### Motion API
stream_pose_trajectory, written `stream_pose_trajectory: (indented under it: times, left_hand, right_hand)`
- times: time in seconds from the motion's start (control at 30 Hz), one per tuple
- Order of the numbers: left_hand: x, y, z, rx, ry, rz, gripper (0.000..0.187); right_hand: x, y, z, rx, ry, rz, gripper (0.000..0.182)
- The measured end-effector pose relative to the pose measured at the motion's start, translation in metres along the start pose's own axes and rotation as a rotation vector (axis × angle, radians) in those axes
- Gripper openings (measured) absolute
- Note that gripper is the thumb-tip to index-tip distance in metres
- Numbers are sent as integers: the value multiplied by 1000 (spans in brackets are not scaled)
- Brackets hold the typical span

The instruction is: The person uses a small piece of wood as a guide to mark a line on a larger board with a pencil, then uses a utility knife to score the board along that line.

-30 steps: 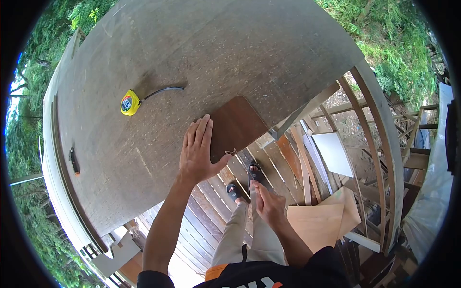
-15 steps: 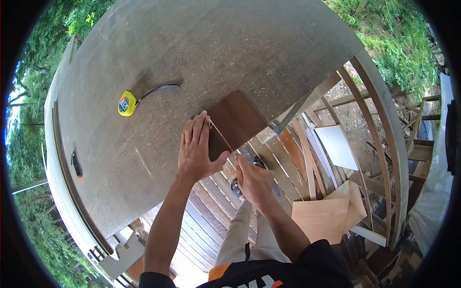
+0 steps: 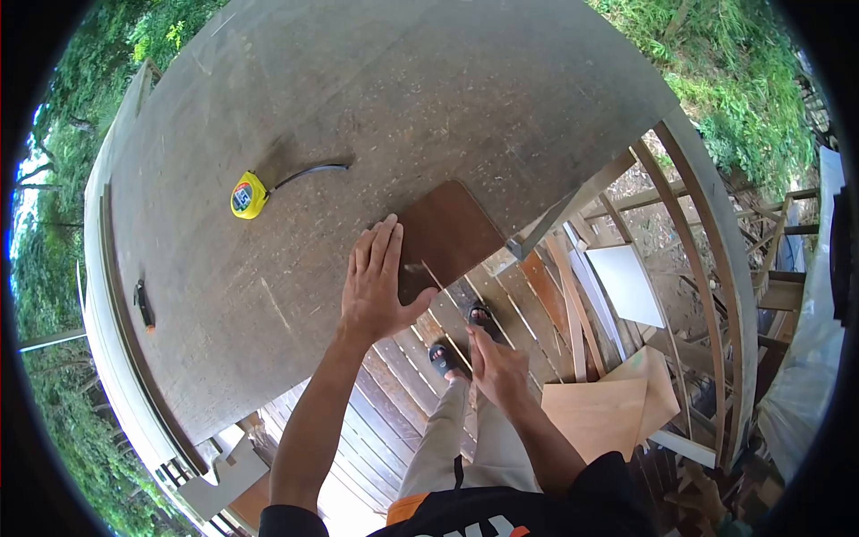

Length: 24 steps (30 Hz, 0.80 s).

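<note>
A dark brown board (image 3: 454,230) with rounded far corners lies at the near edge of the worktable. My left hand (image 3: 374,273) rests flat on its left side, fingers together and pointing away, thumb out towards the near edge. A short pale line runs across the board beside that hand, and a small light patch sits near it. My right hand (image 3: 499,365) is curled closed below the table edge, apart from the board, over the deck. What it grips, if anything, is too thin or hidden to make out.
A yellow tape measure (image 3: 249,195) with a dark strap lies on the worktable (image 3: 295,268). A dark-handled tool (image 3: 142,304) is at the left edge. Wood offcuts (image 3: 595,412) and a white panel (image 3: 626,285) stand right of my feet, inside an open timber frame (image 3: 707,295).
My right hand has drawn back from the board's near edge, down and to the right. My left hand stays on the board. The view has shifted slightly.
</note>
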<state>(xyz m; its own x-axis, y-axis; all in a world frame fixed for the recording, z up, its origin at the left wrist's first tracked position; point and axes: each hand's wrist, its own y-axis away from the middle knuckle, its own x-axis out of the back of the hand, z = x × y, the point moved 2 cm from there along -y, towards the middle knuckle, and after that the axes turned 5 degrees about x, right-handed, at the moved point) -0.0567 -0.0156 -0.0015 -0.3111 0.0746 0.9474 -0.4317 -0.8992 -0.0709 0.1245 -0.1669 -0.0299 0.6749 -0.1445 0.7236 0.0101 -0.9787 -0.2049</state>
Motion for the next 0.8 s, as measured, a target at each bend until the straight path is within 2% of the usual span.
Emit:
stream_pose_trajectory:
  times: [0.1,0.3,0.4,0.8]
  left_hand:
    - [4,-1,3,11,-9,-20,99]
    - [4,-2,3,16,-6,-28,98]
    - [3,-2,3,-4,3,4,99]
    - [1,-1,2,3,-16,3,100]
  right_hand:
    - [11,9,0,-7,-2,12,23]
    - [4,-33,-25,-12,11,-25,24]
    - [-1,-48,-28,25,31,49,23]
    - [-4,-56,-21,-4,39,-45,24]
